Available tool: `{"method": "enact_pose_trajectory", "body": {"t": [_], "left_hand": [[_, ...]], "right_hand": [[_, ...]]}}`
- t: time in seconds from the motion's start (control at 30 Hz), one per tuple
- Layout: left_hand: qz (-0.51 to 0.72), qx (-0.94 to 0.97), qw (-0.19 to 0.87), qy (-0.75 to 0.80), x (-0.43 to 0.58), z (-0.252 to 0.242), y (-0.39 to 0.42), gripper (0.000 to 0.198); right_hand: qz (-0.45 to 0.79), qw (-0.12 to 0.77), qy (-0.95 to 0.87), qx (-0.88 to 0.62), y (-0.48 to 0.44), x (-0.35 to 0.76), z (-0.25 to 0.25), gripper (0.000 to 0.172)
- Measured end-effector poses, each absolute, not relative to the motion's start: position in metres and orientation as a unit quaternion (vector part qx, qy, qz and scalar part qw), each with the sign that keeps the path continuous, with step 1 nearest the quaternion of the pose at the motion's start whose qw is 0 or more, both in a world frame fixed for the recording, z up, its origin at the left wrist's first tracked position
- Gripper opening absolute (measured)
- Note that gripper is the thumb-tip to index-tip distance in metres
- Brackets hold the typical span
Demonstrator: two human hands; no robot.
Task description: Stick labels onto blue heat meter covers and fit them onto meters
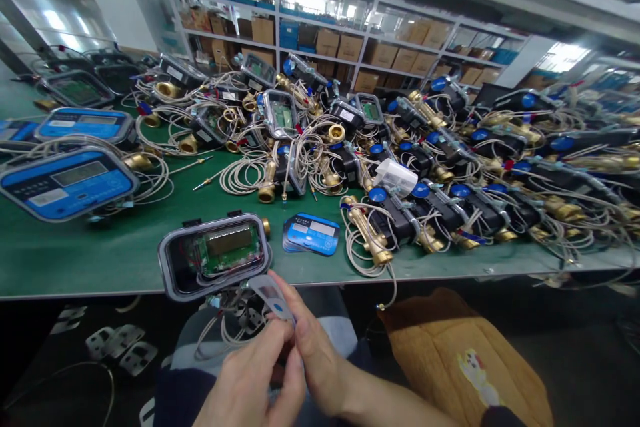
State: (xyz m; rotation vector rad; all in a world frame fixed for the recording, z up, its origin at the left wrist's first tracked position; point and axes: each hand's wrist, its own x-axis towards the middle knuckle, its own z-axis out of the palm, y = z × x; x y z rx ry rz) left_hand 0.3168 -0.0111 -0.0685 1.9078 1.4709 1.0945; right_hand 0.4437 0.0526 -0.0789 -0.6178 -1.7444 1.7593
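My left hand (255, 370) and my right hand (315, 353) meet below the table edge, both closed on a thin meter face label (273, 295). Its pale grey side shows, with a window and a blue spot; its lower part is hidden by my fingers. Just beyond it lies a meter (235, 240) with a clear cover, its green circuit board and display visible and no blue face on it. To the right of that meter, a few blue face labels (313, 233) lie overlapping on the green table (220, 193).
Two meters with blue faces (70, 183) stand at the left. Many meters with brass fittings (370, 233) and coiled grey cables (245, 173) crowd the back and right. A brown cushion (465, 353) is below the table at right. Shelves with cartons (327, 43) stand behind.
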Motion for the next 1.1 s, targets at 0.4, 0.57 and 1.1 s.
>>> {"method": "enact_pose_trajectory", "body": {"t": [0.4,0.57,1.1], "left_hand": [[0.430,0.568,0.280,0.643,0.313,-0.064,-0.017,0.023],[0.345,0.529,0.315,0.708,0.283,-0.081,-0.030,0.030],[0.534,0.476,0.052,0.697,0.290,-0.078,-0.028,0.020]], "right_hand": [[0.519,0.381,-0.721,-0.257,0.071,0.458,-0.074,0.041],[0.494,0.565,-0.504,-0.428,0.112,0.502,-0.071,0.040],[0.254,0.478,-0.829,-0.143,0.038,0.404,-0.095,0.076]]}}
